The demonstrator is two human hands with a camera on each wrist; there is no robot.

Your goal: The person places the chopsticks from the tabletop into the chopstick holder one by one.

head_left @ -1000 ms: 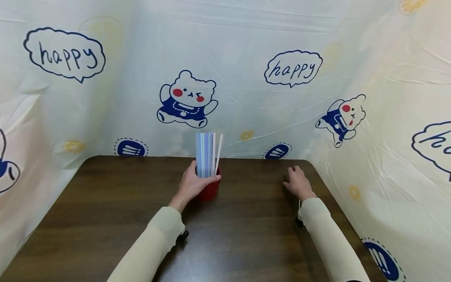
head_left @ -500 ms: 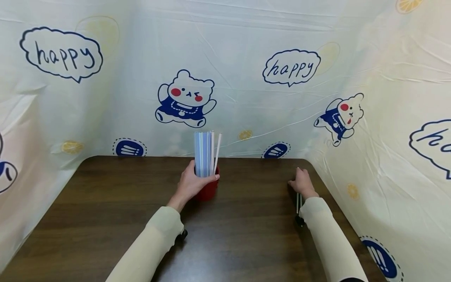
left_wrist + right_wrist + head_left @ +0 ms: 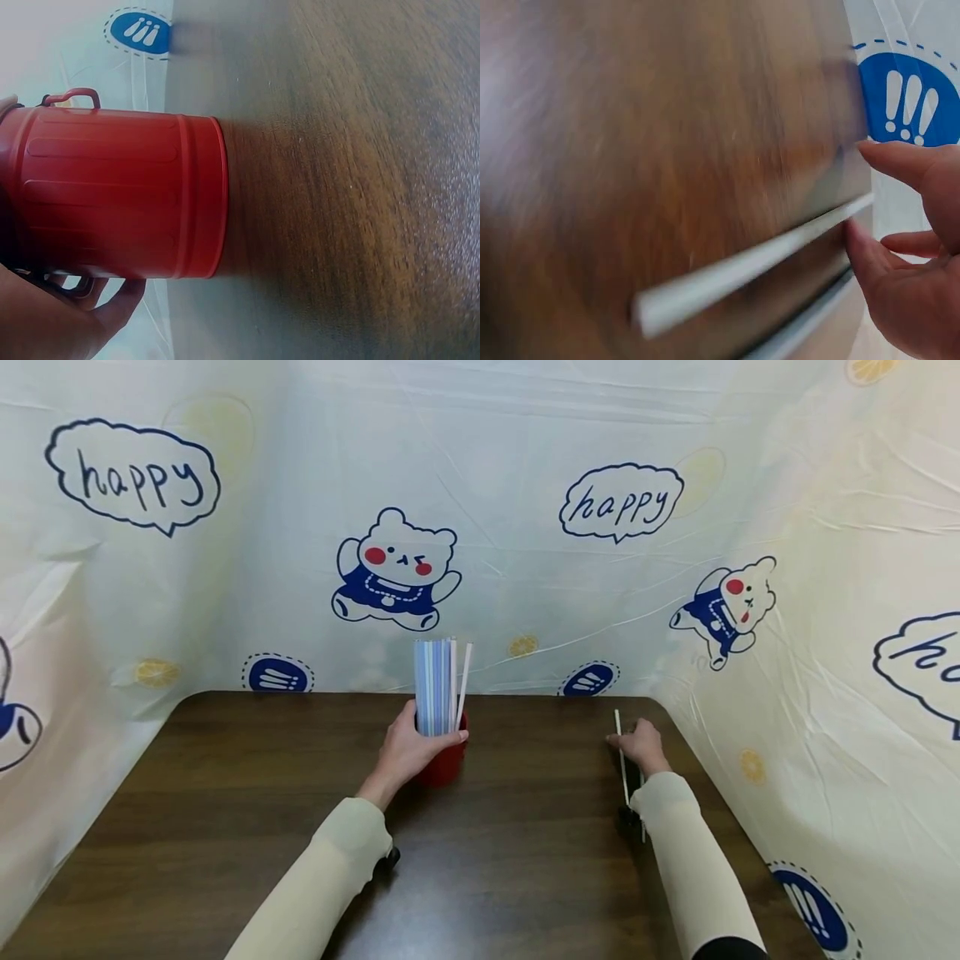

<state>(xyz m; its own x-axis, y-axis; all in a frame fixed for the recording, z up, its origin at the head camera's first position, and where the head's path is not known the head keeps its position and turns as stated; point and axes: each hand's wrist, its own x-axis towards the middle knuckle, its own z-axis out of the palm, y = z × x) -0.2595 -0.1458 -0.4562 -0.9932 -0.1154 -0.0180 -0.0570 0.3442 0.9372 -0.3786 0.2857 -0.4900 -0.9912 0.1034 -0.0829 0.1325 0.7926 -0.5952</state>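
My left hand grips a red cup shaped like a small ribbed bin, which stands upright on the table. Blue-striped and whitish paper straws rise from the cup, one leaning apart to the right. Far over at the right side, my right hand is low over the table beside a white straw. In the right wrist view the thumb seems to touch that straw, while the forefinger stays apart from it. A second straw lies next to it, partly hidden under the sleeve in the head view.
The dark brown wooden table has rounded far corners. A pale printed curtain hangs directly behind its far edge and along the right side. Black wrist gear shows under the right cuff.
My right hand first shifts a little right, then slightly back left. One straw now shows to the left of the hand, apart from the second. The left hand and cup stay put.
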